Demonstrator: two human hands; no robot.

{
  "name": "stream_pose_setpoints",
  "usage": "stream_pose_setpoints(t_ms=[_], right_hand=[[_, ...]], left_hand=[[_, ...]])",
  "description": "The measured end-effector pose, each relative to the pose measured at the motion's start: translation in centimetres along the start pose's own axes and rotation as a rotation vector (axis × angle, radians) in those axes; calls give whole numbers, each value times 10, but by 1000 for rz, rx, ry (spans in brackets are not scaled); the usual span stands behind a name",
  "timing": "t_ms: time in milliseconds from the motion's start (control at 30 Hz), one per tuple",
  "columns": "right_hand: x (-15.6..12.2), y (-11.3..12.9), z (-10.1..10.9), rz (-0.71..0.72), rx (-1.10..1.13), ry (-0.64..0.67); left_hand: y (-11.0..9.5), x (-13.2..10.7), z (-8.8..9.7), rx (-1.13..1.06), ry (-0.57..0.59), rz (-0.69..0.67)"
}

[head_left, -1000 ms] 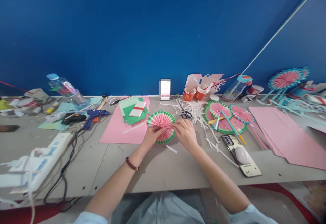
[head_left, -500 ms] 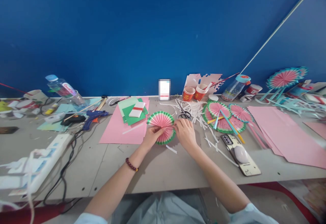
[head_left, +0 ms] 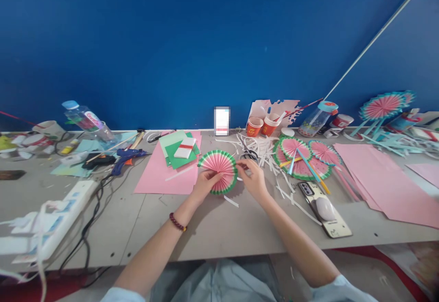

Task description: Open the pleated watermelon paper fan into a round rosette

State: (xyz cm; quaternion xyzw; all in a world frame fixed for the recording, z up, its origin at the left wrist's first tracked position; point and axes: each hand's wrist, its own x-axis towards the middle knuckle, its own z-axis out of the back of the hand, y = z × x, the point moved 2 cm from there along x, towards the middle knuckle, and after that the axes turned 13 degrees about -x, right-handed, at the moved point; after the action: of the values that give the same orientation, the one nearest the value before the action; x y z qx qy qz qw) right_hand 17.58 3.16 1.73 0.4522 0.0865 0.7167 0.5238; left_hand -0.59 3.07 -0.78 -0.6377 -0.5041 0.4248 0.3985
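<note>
In the head view, a round pleated paper fan [head_left: 219, 161], pink with a white ring and green rim, stands over the table in front of me. My left hand [head_left: 206, 184] grips its lower left, the thumb lying across the pleats near the centre. At the fan's right rim, my right hand [head_left: 252, 176] has its fingertips pinched together on the edge. A short white paper strip shows just below those fingertips. Black-handled scissors [head_left: 249, 154] lie behind my right hand, partly hidden among white paper strips [head_left: 264, 148].
Pink sheets [head_left: 151, 178] with green cards [head_left: 174, 153] lie left; a blue glue gun [head_left: 126, 159] and power strip [head_left: 65, 219] lie farther left. Rightward are finished fans [head_left: 297, 151], a phone [head_left: 318, 201] and more pink paper [head_left: 387, 178]. Red paper cups [head_left: 254, 126] stand behind.
My right hand has shifted slightly right and its fingers have moved up the fan's rim. The fan's right side has spread a little rightward. My left hand keeps its hold.
</note>
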Motion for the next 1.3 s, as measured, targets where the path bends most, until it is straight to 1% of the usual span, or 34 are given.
stream_pose_setpoints(t_ms=[100,267,400,467,600,700,800,900,1000,1067,1133,1167,1267,1300], right_hand=[[1,-3,-2,-64,79,42],[0,-15,-12,-277,305,109],[-1,-18,-16,-374,439,200],[-1,-17,-15,-399,475,188],[1,-14,-12,-423,529,115],[2,-13,-9,-471,587,89],[3,-11,-7,-546,705,110],[1,-9,-10,-604,776,223],[-3,-5,-16,-583,783,358],[-5,-5,-19,-553,787,386],[-5,-7,-20,-543,776,337],[-4,-8,-19,-543,765,293],[-1,-13,-13,-544,718,155],[0,-14,-10,-549,702,125]], left_hand=[[1,0,0,48,16,-15],[-2,-1,-2,35,7,-21],[-2,-1,-3,47,26,-10],[0,-1,-3,59,58,9],[1,1,-4,33,120,47],[-1,0,-5,7,129,63],[-2,0,-5,-29,93,54],[0,1,-3,-94,18,21],[2,2,-2,-135,-60,14],[2,2,-1,-126,-123,7],[-1,1,0,-132,-167,-30],[-3,1,1,-154,-164,-58],[-11,3,3,-262,-103,-134],[-13,5,5,-280,-102,-144]])
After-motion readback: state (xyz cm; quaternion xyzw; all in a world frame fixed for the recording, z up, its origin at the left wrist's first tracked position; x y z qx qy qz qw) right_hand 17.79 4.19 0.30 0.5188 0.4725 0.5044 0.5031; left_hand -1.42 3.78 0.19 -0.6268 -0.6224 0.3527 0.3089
